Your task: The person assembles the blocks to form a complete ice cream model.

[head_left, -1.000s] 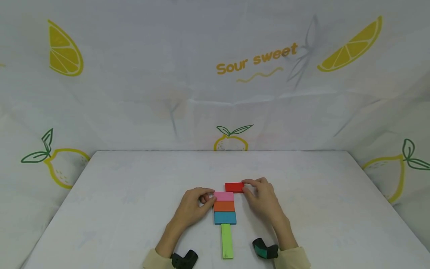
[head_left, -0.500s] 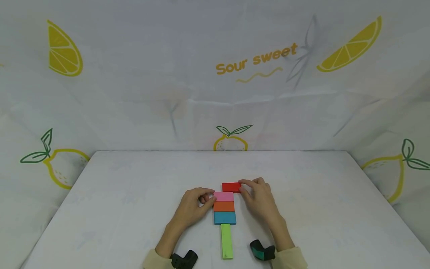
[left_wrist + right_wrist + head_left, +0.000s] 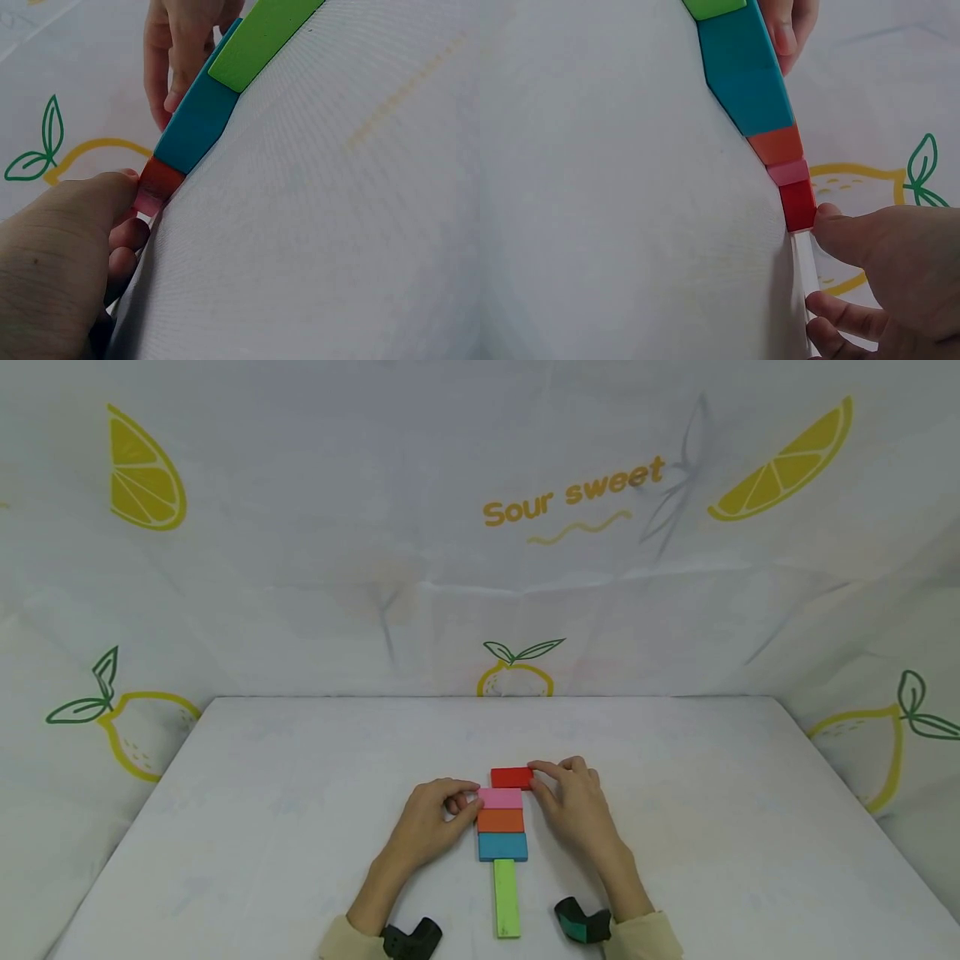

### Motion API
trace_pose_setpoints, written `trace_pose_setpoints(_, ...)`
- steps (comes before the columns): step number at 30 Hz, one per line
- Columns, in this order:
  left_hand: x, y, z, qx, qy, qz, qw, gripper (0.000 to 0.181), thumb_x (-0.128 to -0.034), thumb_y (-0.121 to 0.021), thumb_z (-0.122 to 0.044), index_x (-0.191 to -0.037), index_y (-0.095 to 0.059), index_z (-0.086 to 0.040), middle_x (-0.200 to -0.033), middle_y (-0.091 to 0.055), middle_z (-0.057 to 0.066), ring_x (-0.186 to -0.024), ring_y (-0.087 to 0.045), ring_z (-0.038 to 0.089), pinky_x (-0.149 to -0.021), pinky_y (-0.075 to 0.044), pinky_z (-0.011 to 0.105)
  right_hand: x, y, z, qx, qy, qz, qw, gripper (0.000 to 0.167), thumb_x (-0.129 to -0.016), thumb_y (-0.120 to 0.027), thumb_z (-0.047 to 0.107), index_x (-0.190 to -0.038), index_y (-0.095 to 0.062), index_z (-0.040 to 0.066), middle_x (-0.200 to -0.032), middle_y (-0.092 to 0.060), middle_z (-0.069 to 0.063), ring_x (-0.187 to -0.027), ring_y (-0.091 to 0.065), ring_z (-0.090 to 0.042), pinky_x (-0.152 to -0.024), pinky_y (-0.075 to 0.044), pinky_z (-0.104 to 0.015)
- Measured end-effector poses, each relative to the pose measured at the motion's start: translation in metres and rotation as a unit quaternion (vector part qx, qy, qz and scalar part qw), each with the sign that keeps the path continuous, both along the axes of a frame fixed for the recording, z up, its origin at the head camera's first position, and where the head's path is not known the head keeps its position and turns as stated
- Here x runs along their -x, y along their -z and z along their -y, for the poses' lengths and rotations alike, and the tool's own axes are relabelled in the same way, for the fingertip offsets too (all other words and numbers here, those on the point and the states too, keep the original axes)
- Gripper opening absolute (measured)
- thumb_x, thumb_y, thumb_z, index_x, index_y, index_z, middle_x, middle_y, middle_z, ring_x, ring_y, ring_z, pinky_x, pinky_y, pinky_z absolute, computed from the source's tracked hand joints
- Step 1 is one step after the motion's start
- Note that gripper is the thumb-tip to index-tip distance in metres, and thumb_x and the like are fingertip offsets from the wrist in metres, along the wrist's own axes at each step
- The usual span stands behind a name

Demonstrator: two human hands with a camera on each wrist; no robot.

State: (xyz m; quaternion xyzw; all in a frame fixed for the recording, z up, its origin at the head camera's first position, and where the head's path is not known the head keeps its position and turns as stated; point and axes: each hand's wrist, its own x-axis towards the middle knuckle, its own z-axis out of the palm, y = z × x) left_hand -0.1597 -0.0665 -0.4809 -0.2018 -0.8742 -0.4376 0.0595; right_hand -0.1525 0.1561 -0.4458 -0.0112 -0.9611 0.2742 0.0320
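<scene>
A red block (image 3: 511, 778) lies at the far end of a row of flat wooden blocks, and my right hand (image 3: 579, 808) pinches its right end between thumb and index finger. Directly in front of it is a pink block (image 3: 501, 798), whose left end my left hand (image 3: 429, 823) holds with thumb and index finger. An orange block (image 3: 500, 821) and a blue block (image 3: 502, 847) follow toward me, long sides touching. A narrow green block (image 3: 506, 898) points toward me from the blue one. The red block sits slightly to the right of the pink one.
The white tabletop (image 3: 300, 793) stretches around the row on all sides. Behind it hangs a white cloth (image 3: 337, 510) with lemon prints. A black wrist device (image 3: 412, 938) sits at the left wrist, and a black-and-green one (image 3: 582, 920) at the right.
My right hand has slid the red block leftward along the far side of the pink one. The left hand and the other blocks stay where they were.
</scene>
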Motion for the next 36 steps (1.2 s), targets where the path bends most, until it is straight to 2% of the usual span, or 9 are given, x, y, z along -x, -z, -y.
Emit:
trace_pose_setpoints(10, -0.0008, -0.0001, 0.0, -0.003, 0.002, -0.006, 1.0, 0.021, -0.0909, -0.076, -0.015, -0.109, -0.078, -0.006, -0.076, -0.063, -0.007, -0.074, -0.054, 0.002, -0.069, -0.05, 0.018, -0.0017, 0.0025, 0.0044, -0.003, -0.011, -0.008, 0.9999, 0.035, -0.094, -0.073, 0.023, -0.128, -0.072, 0.016, -0.116, -0.059, -0.017, -0.106, -0.052, -0.03, -0.081, -0.055, -0.042)
trace_pose_setpoints(36, 0.0003, 0.0012, -0.0004, -0.001, -0.006, 0.001, 1.0, 0.022, -0.0899, -0.078, -0.016, -0.109, -0.079, -0.006, -0.074, -0.064, -0.008, -0.074, -0.054, 0.002, -0.067, -0.05, 0.017, -0.0014, 0.0038, 0.0091, -0.006, -0.02, -0.018, 0.9996, 0.034, -0.093, -0.074, 0.02, -0.127, -0.073, 0.017, -0.111, -0.059, -0.015, -0.102, -0.052, -0.027, -0.078, -0.052, -0.037)
